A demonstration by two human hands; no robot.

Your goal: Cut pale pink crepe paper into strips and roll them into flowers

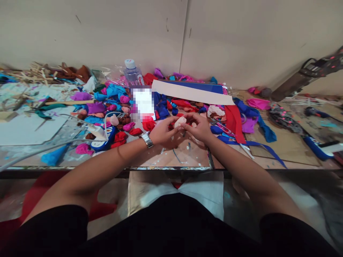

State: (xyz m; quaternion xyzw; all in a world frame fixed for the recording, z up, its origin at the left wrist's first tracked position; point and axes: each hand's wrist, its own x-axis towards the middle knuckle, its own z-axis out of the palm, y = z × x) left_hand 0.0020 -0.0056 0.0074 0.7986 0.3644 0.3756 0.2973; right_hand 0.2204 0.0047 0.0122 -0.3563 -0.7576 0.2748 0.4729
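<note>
Far L, upper part of frame: pile of thin wooden sticks (37, 75) at the back of the desk (187, 157), brown crumpled pcs (72, 72) just to its R. Lower, at L edge: white board (26, 132); green-handled tool (55, 106) nearby. Moving R: heap of crumpled pcs in blue, purple, pink & red, w/ a blue-and-white item (100, 143) & grey cable (61, 146) in front; can't tell what the item is. Upper ctr-L: clear bottle (132, 75), white cap, upright; pixelated white patch below it.

Ctr: L hand (164, 131), metal watch (147, 139) on wrist, pinches a pale pink rosette (180, 122) btwn thumb & fingers. Rosette's held above the desk, mid-frame. R hand (200, 127) grips it too, fingertips meeting L hand's over the top.

Behind, upper ctr: long pale strip (193, 93), slanting down to R. R of R hand: pink-handled scissors (223, 127), red strip (235, 123), blue ribbon (257, 144). Far R: another blue-and-white item (318, 148), partly cut off by frame edge.
</note>
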